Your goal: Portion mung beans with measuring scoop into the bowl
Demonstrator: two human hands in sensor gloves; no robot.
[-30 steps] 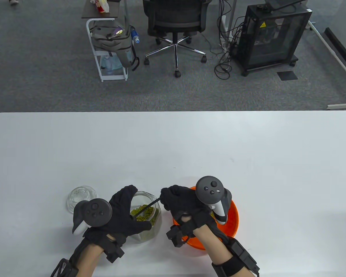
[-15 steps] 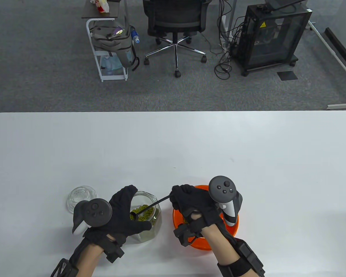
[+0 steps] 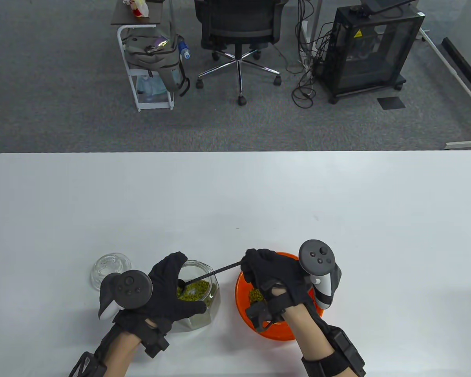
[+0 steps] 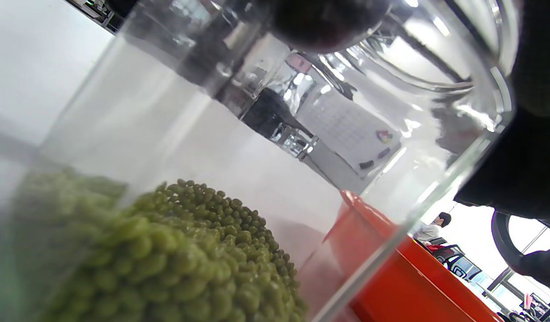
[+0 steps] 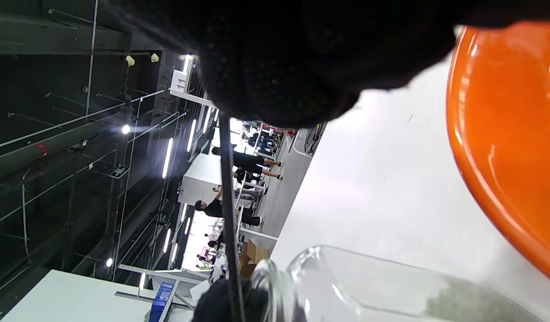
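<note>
A clear glass jar point(image 3: 206, 302) part full of green mung beans point(image 3: 194, 292) stands near the table's front edge. My left hand point(image 3: 168, 292) wraps around its left side. My right hand point(image 3: 269, 273) pinches the thin black handle of a measuring scoop point(image 3: 219, 270); its cup lies inside the jar mouth, near the left fingers. Under the right hand sits an orange bowl point(image 3: 245, 310) with a few beans point(image 3: 255, 295) in it. The left wrist view shows the beans point(image 4: 176, 250) through the jar wall point(image 4: 136, 112), with the bowl point(image 4: 404, 281) behind. The right wrist view shows the handle point(image 5: 226, 188), the jar rim point(image 5: 301, 268) and the bowl point(image 5: 503, 147).
A glass lid point(image 3: 110, 269) lies left of the jar. The white table point(image 3: 235, 196) stretches far behind and to both sides. Beyond its far edge stand an office chair point(image 3: 239, 35), a small cart point(image 3: 149, 66) and a black cabinet point(image 3: 369, 51).
My right hand has drawn to the right over the bowl, uncovering the beans there. The scoop's cup has slid left and lower in the jar. The left hand has stayed put.
</note>
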